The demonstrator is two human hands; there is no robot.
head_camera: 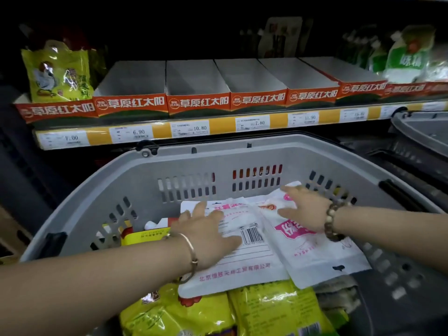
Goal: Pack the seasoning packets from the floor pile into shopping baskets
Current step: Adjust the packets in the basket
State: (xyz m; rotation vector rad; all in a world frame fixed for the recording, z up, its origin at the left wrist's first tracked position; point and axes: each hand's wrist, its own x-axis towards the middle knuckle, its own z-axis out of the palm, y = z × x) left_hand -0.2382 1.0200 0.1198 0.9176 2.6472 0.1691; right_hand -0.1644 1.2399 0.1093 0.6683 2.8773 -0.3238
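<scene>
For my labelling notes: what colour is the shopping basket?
The shopping basket is grey; head view shows it best.

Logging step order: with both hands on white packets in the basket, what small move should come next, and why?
Probably lift the left hand and right hand away: both lie flat on white packets already resting in the grey basket.

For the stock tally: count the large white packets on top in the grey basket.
2. The barcode packet lies under the left hand; the pink-lettered packet lies against its right edge, under the right hand. Others may be hidden beneath.
</scene>
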